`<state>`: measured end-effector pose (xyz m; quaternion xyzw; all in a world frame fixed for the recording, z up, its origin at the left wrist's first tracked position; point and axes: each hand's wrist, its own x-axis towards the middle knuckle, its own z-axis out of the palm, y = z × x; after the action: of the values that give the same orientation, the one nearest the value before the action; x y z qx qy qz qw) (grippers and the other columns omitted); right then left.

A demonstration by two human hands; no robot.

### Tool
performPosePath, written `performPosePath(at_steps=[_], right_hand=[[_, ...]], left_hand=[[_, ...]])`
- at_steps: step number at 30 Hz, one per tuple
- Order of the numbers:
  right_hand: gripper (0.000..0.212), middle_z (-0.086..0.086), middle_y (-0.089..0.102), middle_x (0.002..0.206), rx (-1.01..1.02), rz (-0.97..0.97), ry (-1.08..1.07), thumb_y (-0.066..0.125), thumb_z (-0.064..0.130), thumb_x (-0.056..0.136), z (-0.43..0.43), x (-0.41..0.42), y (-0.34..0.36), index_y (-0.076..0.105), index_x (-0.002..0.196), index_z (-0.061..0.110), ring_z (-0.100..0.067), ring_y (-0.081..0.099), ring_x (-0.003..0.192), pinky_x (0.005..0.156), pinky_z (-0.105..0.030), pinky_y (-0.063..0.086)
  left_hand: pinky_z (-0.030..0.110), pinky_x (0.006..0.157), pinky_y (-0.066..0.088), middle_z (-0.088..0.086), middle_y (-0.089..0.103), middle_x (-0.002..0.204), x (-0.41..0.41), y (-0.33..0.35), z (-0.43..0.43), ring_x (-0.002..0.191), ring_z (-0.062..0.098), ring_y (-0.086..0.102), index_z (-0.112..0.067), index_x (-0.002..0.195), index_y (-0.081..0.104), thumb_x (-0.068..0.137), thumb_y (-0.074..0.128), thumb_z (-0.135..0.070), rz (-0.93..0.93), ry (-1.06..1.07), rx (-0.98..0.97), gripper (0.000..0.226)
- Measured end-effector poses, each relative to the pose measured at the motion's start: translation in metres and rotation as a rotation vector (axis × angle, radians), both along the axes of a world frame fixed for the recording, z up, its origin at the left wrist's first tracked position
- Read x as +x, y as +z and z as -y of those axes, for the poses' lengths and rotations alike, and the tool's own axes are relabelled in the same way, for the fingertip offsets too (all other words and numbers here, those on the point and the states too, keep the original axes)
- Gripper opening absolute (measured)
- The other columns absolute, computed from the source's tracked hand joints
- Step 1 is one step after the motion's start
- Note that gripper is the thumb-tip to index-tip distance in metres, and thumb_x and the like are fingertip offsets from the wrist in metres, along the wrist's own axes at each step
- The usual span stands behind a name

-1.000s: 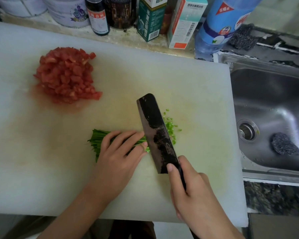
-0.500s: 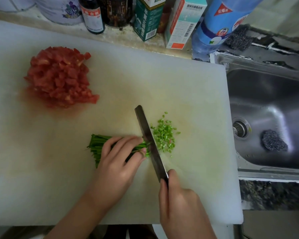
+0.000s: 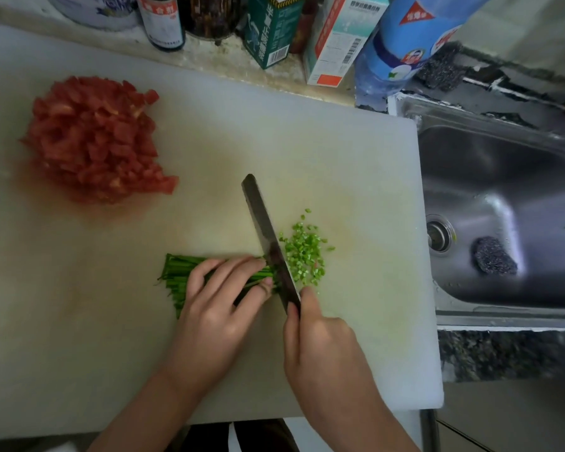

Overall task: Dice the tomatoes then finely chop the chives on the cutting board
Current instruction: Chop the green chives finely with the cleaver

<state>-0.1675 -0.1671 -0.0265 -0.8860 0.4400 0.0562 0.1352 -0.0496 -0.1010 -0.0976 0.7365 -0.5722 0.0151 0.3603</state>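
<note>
Tomatoes (image 3: 95, 138) are diced, piled far left. Chives (image 3: 176, 276) are being chopped: bundle held by the left hand (image 3: 216, 308), knife (image 3: 265, 233) gripped by the right hand (image 3: 323, 347); most is left uncut.

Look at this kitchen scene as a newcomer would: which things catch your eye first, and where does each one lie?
The red heap of diced tomatoes at the far left of the white cutting board stands out first. Near the board's middle, the right hand grips a dark knife, its blade beside the left hand, which holds down a bundle of chives. A bright green pile of chopped chives lies just right of the blade.
</note>
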Motion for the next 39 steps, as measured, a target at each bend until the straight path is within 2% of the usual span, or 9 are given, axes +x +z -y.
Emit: performPosePath(at_steps=[6,13,16,19,24,27,31,35,39], right_hand=[[0.015,-0.001,0.039,0.031,0.003,-0.078,-0.064,0.043,0.032,0.081,-0.015,-0.014,0.001,0.046,0.088,0.019,-0.019,0.04,0.024,0.038,-0.026,-0.004],[0.026,-0.009,0.059,0.061,0.199,0.154,0.012,0.03,0.03,0.1,0.013,0.012,-0.001,0.048,0.105,0.012,-0.032,0.058,0.057,0.048,-0.035,0.032],[0.018,0.0,0.045,0.039,0.166,0.029,-0.016,0.037,0.029,0.089,-0.003,-0.007,0.003,0.048,0.091,0.016,-0.022,0.046,0.032,0.033,-0.025,0.008],[0.009,0.002,0.04,0.033,0.093,0.023,-0.04,0.047,0.027,0.082,-0.013,-0.016,-0.005,0.045,0.085,0.019,-0.02,0.041,0.026,0.036,-0.021,-0.007],[0.022,0.0,0.044,0.038,0.095,0.072,-0.014,0.035,0.028,0.09,-0.001,-0.004,-0.004,0.051,0.088,0.013,-0.023,0.045,0.03,0.036,-0.026,0.014],[0.027,-0.008,0.058,0.059,0.098,0.186,0.044,0.028,0.03,0.098,0.01,0.01,-0.009,0.048,0.099,0.012,-0.032,0.057,0.052,0.046,-0.031,0.025],[0.01,-0.007,0.056,0.051,0.043,0.129,0.089,0.043,0.019,0.093,-0.001,-0.011,-0.013,0.049,0.096,0.012,-0.029,0.056,0.045,0.042,-0.027,0.022],[0.023,-0.012,0.064,0.082,0.189,0.117,0.005,0.027,0.03,0.101,-0.006,-0.027,0.002,0.041,0.114,0.017,-0.035,0.061,0.079,0.059,-0.035,0.032],[0.021,-0.015,0.063,0.087,0.208,0.303,0.011,0.03,0.029,0.101,0.022,0.015,0.0,0.043,0.104,0.013,-0.037,0.058,0.081,0.059,-0.034,0.028]], left_hand=[[0.047,0.088,0.046,0.012,0.07,0.112,0.001,0.002,0.0,0.104,0.029,0.067,-0.005,0.083,0.069,0.087,0.072,-0.005,-0.015,-0.004,0.013,0.005],[0.045,0.089,0.046,0.012,0.07,0.111,0.001,0.006,0.001,0.103,0.028,0.067,-0.005,0.081,0.068,0.09,0.068,-0.006,-0.019,-0.002,0.003,0.009],[0.045,0.089,0.046,0.011,0.07,0.111,0.001,0.007,0.0,0.103,0.027,0.066,-0.007,0.08,0.066,0.091,0.068,-0.01,-0.023,-0.002,-0.006,0.011],[0.045,0.089,0.045,0.011,0.07,0.11,0.0,0.006,0.001,0.103,0.027,0.066,-0.006,0.079,0.066,0.091,0.068,-0.01,-0.015,0.014,-0.007,0.012],[0.044,0.09,0.044,0.011,0.071,0.11,-0.001,0.005,0.001,0.102,0.028,0.067,-0.005,0.08,0.068,0.091,0.068,-0.009,0.012,0.04,0.0,0.012],[0.043,0.089,0.044,0.011,0.071,0.108,-0.001,0.005,0.002,0.1,0.028,0.067,-0.004,0.079,0.069,0.091,0.066,-0.008,0.023,0.054,-0.003,0.013],[0.041,0.09,0.042,0.009,0.071,0.109,-0.002,0.003,0.002,0.098,0.028,0.067,-0.005,0.08,0.07,0.093,0.065,-0.012,0.033,0.059,-0.005,0.016],[0.04,0.09,0.041,0.009,0.071,0.109,-0.001,0.001,0.002,0.096,0.027,0.067,-0.005,0.08,0.069,0.095,0.061,-0.016,0.04,0.069,-0.012,0.021],[0.04,0.089,0.039,0.01,0.07,0.11,-0.002,-0.001,0.001,0.098,0.028,0.067,-0.005,0.083,0.069,0.096,0.057,-0.017,0.054,0.06,-0.015,0.021]])
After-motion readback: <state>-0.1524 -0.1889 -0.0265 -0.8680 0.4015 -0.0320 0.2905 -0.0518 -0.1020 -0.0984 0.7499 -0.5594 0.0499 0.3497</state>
